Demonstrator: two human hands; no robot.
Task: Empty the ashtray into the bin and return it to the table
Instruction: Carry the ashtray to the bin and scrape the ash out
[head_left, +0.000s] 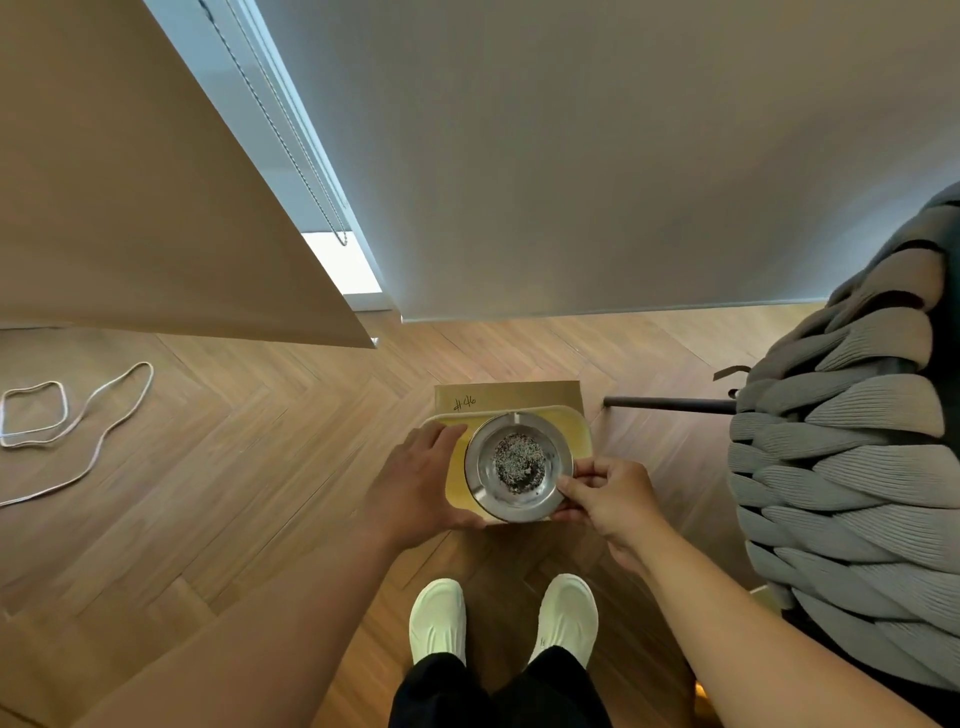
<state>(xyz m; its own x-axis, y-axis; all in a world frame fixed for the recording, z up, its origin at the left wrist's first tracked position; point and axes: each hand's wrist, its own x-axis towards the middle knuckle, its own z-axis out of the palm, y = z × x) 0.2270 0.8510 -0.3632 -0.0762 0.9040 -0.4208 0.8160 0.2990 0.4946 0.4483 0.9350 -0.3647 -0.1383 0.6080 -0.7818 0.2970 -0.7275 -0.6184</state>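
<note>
Above my white shoes (566, 618) my right hand (608, 499) pinches the ashtray (519, 467) rim, level and full of ash, while my left hand (415, 483) grips the yellow bin (576, 431) beneath, so I'd tip slowly, low over its opening.

A home: herringbone wood floor (249, 467), roller blinds (571, 156), knitted throw (841, 457)

A single wide-angle head-worn view looks steeply down past both forearms (edges bend with the lens) onto the herringbone wooden floor (249, 467), white shoes (436, 621) near, pale roller blinds (597, 156) far.
</note>
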